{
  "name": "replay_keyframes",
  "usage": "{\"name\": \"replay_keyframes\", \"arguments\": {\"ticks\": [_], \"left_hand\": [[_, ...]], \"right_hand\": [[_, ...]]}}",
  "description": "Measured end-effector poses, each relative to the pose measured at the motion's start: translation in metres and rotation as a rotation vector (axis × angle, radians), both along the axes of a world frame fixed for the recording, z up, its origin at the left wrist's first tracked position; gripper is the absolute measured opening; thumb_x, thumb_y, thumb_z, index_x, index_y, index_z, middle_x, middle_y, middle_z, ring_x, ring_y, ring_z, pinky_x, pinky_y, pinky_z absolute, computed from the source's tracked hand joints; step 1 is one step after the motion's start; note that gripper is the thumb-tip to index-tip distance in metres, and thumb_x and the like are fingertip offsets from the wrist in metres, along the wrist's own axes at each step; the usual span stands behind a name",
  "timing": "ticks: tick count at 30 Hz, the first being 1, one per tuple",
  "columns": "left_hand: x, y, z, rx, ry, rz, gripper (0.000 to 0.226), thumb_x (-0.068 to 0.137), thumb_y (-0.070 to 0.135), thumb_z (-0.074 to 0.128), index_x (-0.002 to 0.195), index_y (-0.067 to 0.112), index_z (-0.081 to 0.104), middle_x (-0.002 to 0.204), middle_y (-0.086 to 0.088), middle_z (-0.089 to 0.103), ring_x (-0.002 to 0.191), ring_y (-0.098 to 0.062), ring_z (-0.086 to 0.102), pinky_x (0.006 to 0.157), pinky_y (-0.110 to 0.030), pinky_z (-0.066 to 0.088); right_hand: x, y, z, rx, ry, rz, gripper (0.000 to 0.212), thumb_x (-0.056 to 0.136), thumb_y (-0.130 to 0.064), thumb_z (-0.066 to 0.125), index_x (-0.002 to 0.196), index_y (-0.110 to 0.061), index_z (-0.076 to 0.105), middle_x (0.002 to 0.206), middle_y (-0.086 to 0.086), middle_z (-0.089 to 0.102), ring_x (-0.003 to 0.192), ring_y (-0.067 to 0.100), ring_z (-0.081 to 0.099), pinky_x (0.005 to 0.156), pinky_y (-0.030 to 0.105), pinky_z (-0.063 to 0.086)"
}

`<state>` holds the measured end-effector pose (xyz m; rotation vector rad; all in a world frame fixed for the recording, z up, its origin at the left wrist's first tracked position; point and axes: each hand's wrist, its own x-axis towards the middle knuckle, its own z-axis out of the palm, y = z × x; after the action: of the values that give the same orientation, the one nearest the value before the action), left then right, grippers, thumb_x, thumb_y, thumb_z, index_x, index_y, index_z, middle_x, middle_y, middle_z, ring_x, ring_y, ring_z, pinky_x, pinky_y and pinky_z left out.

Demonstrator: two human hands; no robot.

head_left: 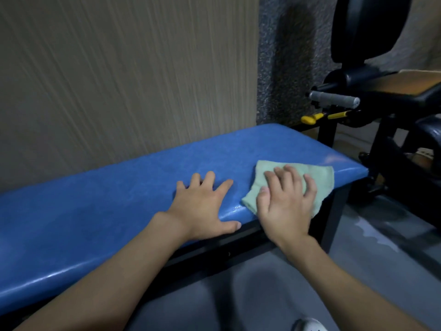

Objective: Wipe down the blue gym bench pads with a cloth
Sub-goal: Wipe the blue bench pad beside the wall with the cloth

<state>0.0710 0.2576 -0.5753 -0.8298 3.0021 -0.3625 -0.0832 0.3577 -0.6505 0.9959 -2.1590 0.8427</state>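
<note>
A long blue bench pad [119,199] runs from the lower left to the right, against a beige wall. A pale green cloth [317,177] lies flat near the pad's right end, hanging slightly over the near edge. My right hand [286,201] presses on the cloth with fingers spread and nearly straight. My left hand [202,206] rests flat on the bare pad just left of the cloth, thumb over the near edge.
A black gym machine [381,111] with a grey handle [334,100], yellow pins [310,118] and a round black pad [367,27] stands to the right of the bench. The bench's black frame [334,218] and grey floor [262,295] lie below. A white shoe tip [310,325] shows at the bottom.
</note>
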Motion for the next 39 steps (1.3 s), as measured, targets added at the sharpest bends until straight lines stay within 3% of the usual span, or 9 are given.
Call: {"name": "replay_keyframes", "arguments": {"ticks": [5,11,15,17,21,24,27,31,39], "left_hand": [[-0.003,-0.003,0.004,-0.032,-0.026,-0.031,0.093,0.072,0.089,0.040,0.146,0.036,0.023,0.120,-0.001,0.033,0.112,-0.026,0.036,0.095,-0.048,0.037],[-0.012,-0.006,0.008,-0.029,0.000,-0.054,0.080,0.074,0.089,0.024,0.129,0.032,0.034,0.109,0.000,0.029,0.114,-0.025,0.037,0.097,-0.047,0.033],[-0.033,-0.007,0.003,0.166,0.046,-0.082,0.089,0.074,0.088,0.018,0.146,0.034,0.023,0.158,-0.003,0.019,0.149,-0.023,0.013,0.116,-0.054,0.018],[-0.052,-0.004,0.001,0.199,0.036,-0.107,0.085,0.080,0.085,0.026,0.152,0.039,0.015,0.162,-0.003,0.016,0.150,-0.023,0.011,0.117,-0.055,0.016],[-0.076,0.000,-0.003,0.086,0.102,-0.154,0.070,0.085,0.079,0.026,0.141,0.037,0.030,0.134,-0.003,0.038,0.127,-0.029,0.037,0.104,-0.054,0.031],[-0.074,-0.003,-0.004,0.073,0.096,-0.155,0.066,0.086,0.077,0.022,0.138,0.037,0.033,0.126,-0.002,0.038,0.119,-0.029,0.038,0.100,-0.051,0.033],[-0.081,-0.002,0.003,0.103,0.068,-0.159,0.062,0.086,0.077,0.025,0.133,0.037,0.034,0.120,-0.002,0.037,0.117,-0.029,0.036,0.097,-0.052,0.033],[-0.104,-0.006,0.014,0.117,0.063,-0.186,0.053,0.089,0.073,0.027,0.130,0.040,0.037,0.117,-0.006,0.039,0.117,-0.030,0.037,0.096,-0.051,0.033],[-0.196,-0.057,0.009,0.252,0.030,-0.083,0.059,0.093,0.071,0.020,0.146,0.044,0.023,0.161,-0.006,0.018,0.148,-0.030,0.016,0.111,-0.063,0.022]], "right_hand": [[-0.044,0.023,0.004,0.160,0.153,0.152,0.043,0.093,-0.036,0.033,0.113,-0.013,0.064,0.119,0.006,0.061,0.126,0.027,0.051,0.105,0.050,0.031],[-0.103,0.037,0.015,0.072,-0.061,0.000,0.043,0.093,-0.034,0.027,0.112,-0.016,0.061,0.119,0.002,0.054,0.123,0.019,0.044,0.108,0.044,0.023],[-0.090,0.025,0.015,-0.010,-0.246,-0.139,0.050,0.092,-0.039,0.026,0.121,-0.016,0.059,0.133,0.005,0.049,0.138,0.022,0.033,0.116,0.047,0.012],[-0.071,0.020,0.005,-0.001,-0.219,-0.139,0.052,0.092,-0.040,0.026,0.125,-0.014,0.056,0.140,0.009,0.046,0.142,0.027,0.026,0.118,0.049,0.007],[-0.092,0.035,0.011,0.095,-0.132,-0.037,0.043,0.094,-0.040,0.028,0.120,-0.021,0.055,0.130,0.000,0.047,0.134,0.021,0.036,0.116,0.049,0.013],[-0.126,0.038,0.036,0.245,-0.369,-0.107,0.039,0.095,-0.044,0.026,0.123,-0.029,0.047,0.138,0.000,0.041,0.136,0.019,0.028,0.115,0.054,0.010],[-0.136,0.032,0.056,0.499,-0.548,-0.251,0.041,0.092,-0.049,0.020,0.124,-0.032,0.039,0.151,0.010,0.024,0.143,0.034,0.014,0.112,0.065,0.007],[-0.132,0.037,0.065,0.507,-0.598,-0.235,0.049,0.092,-0.056,0.020,0.137,-0.039,0.032,0.150,0.018,0.027,0.134,0.043,0.028,0.106,0.063,0.020],[-0.158,0.025,0.064,0.576,-0.565,-0.205,0.055,0.090,-0.066,0.019,0.136,-0.037,0.027,0.142,0.016,0.034,0.126,0.044,0.037,0.097,0.060,0.028]]}}
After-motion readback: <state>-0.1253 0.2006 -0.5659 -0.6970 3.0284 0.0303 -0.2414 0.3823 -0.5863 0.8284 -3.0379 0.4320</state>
